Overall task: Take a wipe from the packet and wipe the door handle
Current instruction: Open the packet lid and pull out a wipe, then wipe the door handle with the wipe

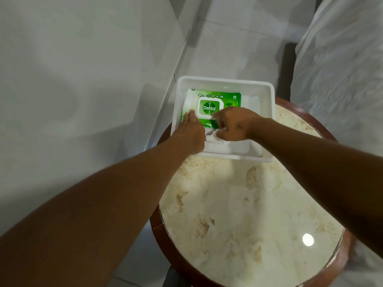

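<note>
Head view: green wipe packet (215, 106) lying in a white tray (267, 96) on a round marble table (238, 204). Left hand (191, 133) presses flat on the packet, fingers extended; right hand (234, 125) pinches a white wipe (213, 137) at the packet's near edge.

White tray (267, 104) on marble table (238, 214)

This looks like a room in a home, most likely a bedroom. Rumpled white bedding (339, 65) fills the upper right of the frame, with a dark wooden bed frame (289, 69) at its edge. Glossy white floor tiles (228, 44) run along the top centre, and a plain white wall (72, 79) takes the left. A small round bench (248, 204) with a cream marble top and reddish wooden rim occupies the lower centre.
</note>
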`<state>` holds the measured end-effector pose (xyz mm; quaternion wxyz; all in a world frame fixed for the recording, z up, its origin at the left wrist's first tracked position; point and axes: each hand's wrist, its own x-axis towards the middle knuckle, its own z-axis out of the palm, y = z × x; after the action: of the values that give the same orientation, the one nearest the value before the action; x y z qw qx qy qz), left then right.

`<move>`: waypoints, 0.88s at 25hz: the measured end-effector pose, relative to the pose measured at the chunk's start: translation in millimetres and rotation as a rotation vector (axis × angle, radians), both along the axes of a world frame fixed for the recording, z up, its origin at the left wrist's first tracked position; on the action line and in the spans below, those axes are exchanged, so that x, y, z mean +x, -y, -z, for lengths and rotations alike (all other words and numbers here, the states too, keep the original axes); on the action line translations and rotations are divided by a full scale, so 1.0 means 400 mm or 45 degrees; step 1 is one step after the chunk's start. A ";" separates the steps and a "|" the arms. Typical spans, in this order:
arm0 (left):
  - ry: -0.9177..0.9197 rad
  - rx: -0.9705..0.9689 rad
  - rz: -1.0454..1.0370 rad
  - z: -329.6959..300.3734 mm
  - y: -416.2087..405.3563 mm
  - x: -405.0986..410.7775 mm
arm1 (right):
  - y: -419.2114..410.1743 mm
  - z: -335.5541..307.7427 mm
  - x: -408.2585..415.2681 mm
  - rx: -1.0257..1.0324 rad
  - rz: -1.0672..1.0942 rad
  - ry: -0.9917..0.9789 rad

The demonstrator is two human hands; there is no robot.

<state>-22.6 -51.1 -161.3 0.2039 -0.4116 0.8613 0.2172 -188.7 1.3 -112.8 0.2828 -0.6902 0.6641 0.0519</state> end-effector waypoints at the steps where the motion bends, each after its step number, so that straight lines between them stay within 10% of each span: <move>1: -0.002 -0.009 0.002 -0.006 -0.016 0.006 | -0.012 -0.008 0.008 0.025 -0.009 -0.024; 7: -0.017 -0.052 -0.006 -0.031 -0.101 0.021 | -0.076 -0.018 0.029 0.054 0.110 0.020; 13: -0.734 0.254 -0.620 -0.229 -0.146 0.088 | -0.087 -0.160 0.075 -0.129 0.920 0.685; 17: -1.356 0.626 -1.251 -0.484 -0.207 0.260 | -0.098 -0.398 0.231 -0.132 0.760 0.927; 22: -1.560 0.300 -1.475 -0.799 -0.343 0.622 | -0.182 -0.687 0.551 -0.044 0.367 1.324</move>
<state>226.2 86.1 158.5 -0.4000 -0.5733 0.4446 0.5600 31.9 74.1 162.1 0.5672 -0.5312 0.5252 -0.3469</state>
